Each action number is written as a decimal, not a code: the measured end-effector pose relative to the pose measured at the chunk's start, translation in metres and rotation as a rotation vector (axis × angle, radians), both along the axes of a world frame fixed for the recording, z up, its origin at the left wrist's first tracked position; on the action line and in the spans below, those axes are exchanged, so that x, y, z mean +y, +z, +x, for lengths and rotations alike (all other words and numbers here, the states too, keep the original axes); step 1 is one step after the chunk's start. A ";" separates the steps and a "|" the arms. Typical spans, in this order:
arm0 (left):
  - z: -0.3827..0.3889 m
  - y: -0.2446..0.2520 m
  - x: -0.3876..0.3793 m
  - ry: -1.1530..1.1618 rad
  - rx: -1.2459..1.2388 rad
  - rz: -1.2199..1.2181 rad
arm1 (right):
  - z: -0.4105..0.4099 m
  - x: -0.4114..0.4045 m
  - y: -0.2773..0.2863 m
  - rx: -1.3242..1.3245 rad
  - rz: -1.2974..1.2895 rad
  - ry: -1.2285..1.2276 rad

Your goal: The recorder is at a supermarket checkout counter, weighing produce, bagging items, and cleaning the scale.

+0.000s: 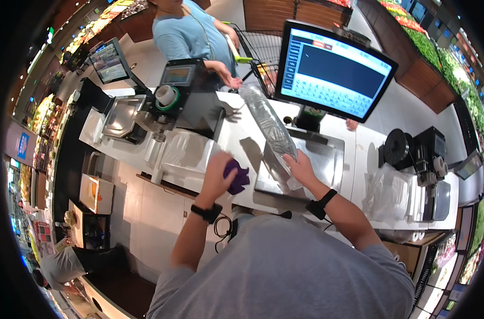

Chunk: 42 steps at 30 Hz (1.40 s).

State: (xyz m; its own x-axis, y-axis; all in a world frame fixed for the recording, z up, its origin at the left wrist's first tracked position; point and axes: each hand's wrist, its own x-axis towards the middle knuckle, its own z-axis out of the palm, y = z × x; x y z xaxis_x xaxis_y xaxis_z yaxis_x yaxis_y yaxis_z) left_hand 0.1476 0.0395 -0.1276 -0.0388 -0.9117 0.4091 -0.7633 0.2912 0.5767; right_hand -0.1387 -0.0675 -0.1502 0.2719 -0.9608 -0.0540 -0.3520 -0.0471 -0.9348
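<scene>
My right hand (301, 167) grips the near end of a long item in clear plastic wrap (268, 119), held slanting over the metal weighing plate (329, 159). The item's contents cannot be told. Its far end is beside the open palm of a person in a light blue top (190, 32). My left hand (217, 175) holds a crumpled purple cloth (237, 177) above the front edge of the white counter (236, 135), next to a stack of clear plastic bags (188, 153).
A touchscreen monitor (333, 71) stands behind the weighing plate. A bag-sealing machine (178, 87) is at left, another (421, 153) at right. Beyond the counter is a shopping cart (262, 44). Another person (62, 267) bends over at lower left.
</scene>
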 end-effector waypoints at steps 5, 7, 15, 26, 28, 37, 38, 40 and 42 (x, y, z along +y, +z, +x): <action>0.042 -0.018 0.048 0.018 0.262 0.396 | 0.056 -0.036 -0.027 0.000 0.067 -0.068; 0.070 -0.020 0.058 0.003 0.232 0.374 | 0.081 -0.044 -0.030 -0.134 -0.003 -0.072; 0.137 -0.033 0.069 -0.037 0.330 0.430 | 0.153 -0.074 0.005 -0.360 0.214 -0.213; 0.134 -0.040 0.037 -0.198 0.349 0.410 | 0.157 -0.057 0.035 -0.564 0.268 -0.086; 0.124 -0.039 0.032 -0.206 0.342 0.353 | 0.151 -0.026 0.023 -0.439 0.309 0.054; 0.020 0.030 0.020 -0.471 0.120 0.033 | 0.140 0.094 0.054 -0.159 0.582 0.501; 0.009 0.032 0.023 -0.539 0.151 0.069 | 0.137 0.102 0.059 -0.106 0.540 0.484; -0.012 0.034 0.026 -0.610 0.126 0.014 | 0.120 0.107 0.062 -0.058 0.487 0.480; -0.029 0.035 0.039 -0.594 0.161 0.106 | 0.096 0.110 0.056 0.214 0.280 0.760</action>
